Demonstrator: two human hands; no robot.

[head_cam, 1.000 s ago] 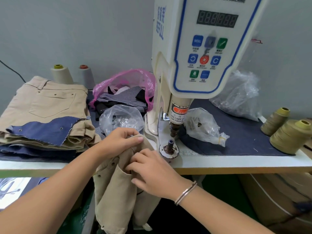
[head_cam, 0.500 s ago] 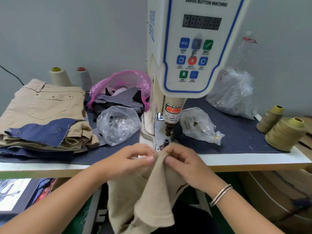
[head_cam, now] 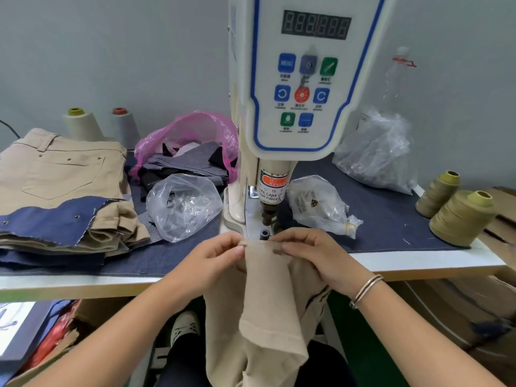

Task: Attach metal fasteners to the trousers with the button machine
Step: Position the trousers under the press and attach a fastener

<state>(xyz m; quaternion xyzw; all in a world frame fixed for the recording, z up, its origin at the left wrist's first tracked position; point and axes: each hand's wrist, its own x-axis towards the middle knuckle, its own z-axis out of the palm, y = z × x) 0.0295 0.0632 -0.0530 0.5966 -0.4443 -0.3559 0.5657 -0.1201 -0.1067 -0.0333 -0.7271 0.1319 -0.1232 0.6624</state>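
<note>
Beige trousers [head_cam: 262,297] pinched between left hand [head_cam: 212,261] and right hand [head_cam: 315,255], seemingly touching die [head_cam: 264,234].

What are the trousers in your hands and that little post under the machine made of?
The trousers look like matte beige woven cotton twill: they fold and drape softly, with no sheen. The post looks like dark metal, with a dull shine on its rim; it is too small to be sure.

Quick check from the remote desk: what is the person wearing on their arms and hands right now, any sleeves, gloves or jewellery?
Both forearms are bare, with no sleeves in view. Neither the left hand nor the right hand wears a glove. The right wrist carries a thin silver-coloured metal bangle of several strands. No rings or watch can be seen.
</note>
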